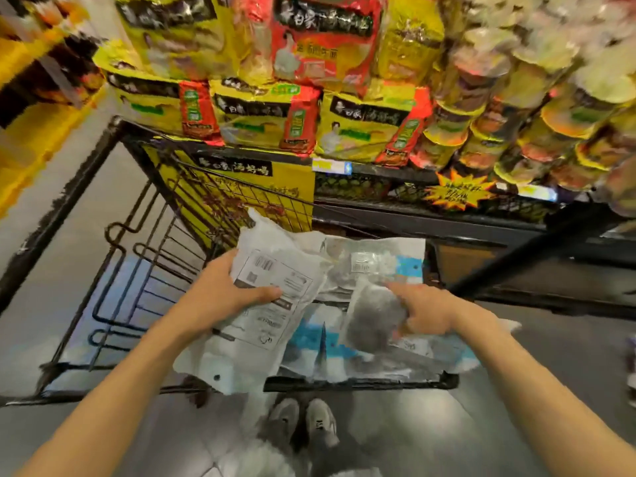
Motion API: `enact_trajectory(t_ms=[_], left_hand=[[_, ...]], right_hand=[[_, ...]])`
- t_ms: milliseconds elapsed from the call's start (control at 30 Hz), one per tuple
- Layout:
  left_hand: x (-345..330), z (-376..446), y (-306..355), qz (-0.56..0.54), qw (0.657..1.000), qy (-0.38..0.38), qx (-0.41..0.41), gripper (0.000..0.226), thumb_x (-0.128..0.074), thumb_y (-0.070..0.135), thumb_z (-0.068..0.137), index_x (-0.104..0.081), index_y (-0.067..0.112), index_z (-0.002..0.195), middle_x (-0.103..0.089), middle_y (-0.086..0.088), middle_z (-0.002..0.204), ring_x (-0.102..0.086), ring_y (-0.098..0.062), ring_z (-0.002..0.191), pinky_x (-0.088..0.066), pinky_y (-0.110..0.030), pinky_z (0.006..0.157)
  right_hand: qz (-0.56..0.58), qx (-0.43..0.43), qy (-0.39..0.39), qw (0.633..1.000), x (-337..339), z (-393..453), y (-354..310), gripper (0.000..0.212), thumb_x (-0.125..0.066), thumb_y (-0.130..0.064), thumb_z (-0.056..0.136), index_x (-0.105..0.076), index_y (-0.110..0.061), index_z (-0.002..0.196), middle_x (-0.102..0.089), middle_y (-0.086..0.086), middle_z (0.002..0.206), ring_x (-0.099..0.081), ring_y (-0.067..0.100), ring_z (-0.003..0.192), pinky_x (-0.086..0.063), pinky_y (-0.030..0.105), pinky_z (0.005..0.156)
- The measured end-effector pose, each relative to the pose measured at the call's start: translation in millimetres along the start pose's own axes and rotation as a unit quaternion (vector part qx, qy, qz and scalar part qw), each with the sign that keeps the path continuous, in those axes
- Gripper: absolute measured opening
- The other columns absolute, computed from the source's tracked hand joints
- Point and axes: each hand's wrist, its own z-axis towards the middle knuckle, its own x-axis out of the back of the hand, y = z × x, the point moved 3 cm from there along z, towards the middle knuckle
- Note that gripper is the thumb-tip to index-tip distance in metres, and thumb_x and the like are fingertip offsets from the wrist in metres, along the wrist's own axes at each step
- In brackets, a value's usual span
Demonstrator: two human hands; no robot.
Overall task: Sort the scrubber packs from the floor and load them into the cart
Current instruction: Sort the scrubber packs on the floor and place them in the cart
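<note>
Most print here is too blurred to read with certainty. The yellow noodle bags [265, 118] on the shelf at twelve o'clock carry a black band with white Chinese characters, seemingly "白家", the remainder smeared. The same black band with white characters stands on the yellow carton [247, 187] below them. A yellow starburst sign [459, 194] at two o'clock bears red characters, unreadable. The white pack [272, 290] at centre shows a barcode, a QR code and fine lines, none legible.
</note>
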Motion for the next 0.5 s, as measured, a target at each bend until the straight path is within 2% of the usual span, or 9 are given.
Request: enact_trajectory(t_ms=[67,133,200,300,367,433,500], left_hand=[[1,19,-8,0.033,0.999,-0.03,-0.013,0.062,-0.093,0.045,0.064,-0.065,0.034,0.119,-0.077,0.018,0.107,-0.072,-0.002,0.097,-0.059,-0.034,0.084],[-1,38,-19,0.08,0.994,-0.061,-0.03,0.07,-0.092,0.055,0.061,-0.063,0.036,0.122,-0.075,0.018,0.111,-0.071,-0.001,0.098,-0.059,-0.036,0.086],[-5,57,-32,0.151,0.985,-0.076,-0.042,0.074,-0.091,0.057,0.062,-0.06,0.036,0.126,-0.072,0.017,0.115,-0.069,-0.002,0.099,-0.06,-0.037,0.085],[-12,84,-52,0.269,0.956,-0.106,-0.041,0.096,-0.086,0.067,0.058,-0.051,0.03,0.139,-0.065,0.01,0.129,-0.065,-0.014,0.112,-0.057,-0.04,0.093],[-20,97,-66,0.324,0.929,-0.169,-0.057,0.099,-0.084,0.066,0.061,-0.045,0.031,0.145,-0.061,0.012,0.135,-0.061,-0.017,0.122,-0.054,-0.04,0.098],[-31,107,-79,0.387,0.889,-0.235,-0.068,0.104,-0.085,0.062,0.066,-0.036,0.034,0.153,-0.05,0.016,0.148,-0.05,-0.016,0.136,-0.046,-0.039,0.108],[-45,117,-92,0.457,0.84,-0.284,-0.068,0.109,-0.084,0.063,0.067,-0.031,0.033,0.157,-0.042,0.011,0.158,-0.044,-0.018,0.142,-0.041,-0.037,0.112]], right_hand=[[-0.082,-0.003,-0.054,0.995,-22,29,-10,0.074,-0.072,-0.031,0.088,-0.033,-0.03,0.151,-0.053,0.007,0.148,-0.055,0.033,0.129,-0.05,0.043,0.099],[-0.137,-0.008,-0.102,0.985,-44,53,-19,0.066,-0.075,-0.026,0.088,-0.041,-0.029,0.145,-0.058,0.008,0.141,-0.06,0.032,0.122,-0.052,0.04,0.093],[-0.155,-0.023,-0.128,0.979,-63,69,-26,0.069,-0.076,-0.023,0.086,-0.042,-0.033,0.146,-0.061,0.005,0.137,-0.062,0.03,0.119,-0.052,0.041,0.094],[-0.192,-0.049,-0.08,0.977,-78,79,-33,0.062,-0.068,-0.023,0.092,-0.045,-0.031,0.148,-0.059,0.005,0.141,-0.057,0.031,0.128,-0.045,0.046,0.101],[-0.208,-0.071,-0.034,0.975,-88,84,-30,0.059,-0.065,-0.03,0.093,-0.043,-0.027,0.148,-0.056,0.009,0.145,-0.051,0.033,0.134,-0.038,0.051,0.111],[-0.199,-0.089,-0.015,0.976,-97,87,-24,0.071,-0.068,-0.04,0.091,-0.036,-0.022,0.151,-0.05,0.014,0.148,-0.043,0.036,0.139,-0.025,0.059,0.119],[-0.175,-0.101,0.009,0.979,-101,85,-15,0.078,-0.069,-0.047,0.088,-0.034,-0.02,0.152,-0.044,0.015,0.151,-0.036,0.036,0.144,-0.013,0.063,0.121]])
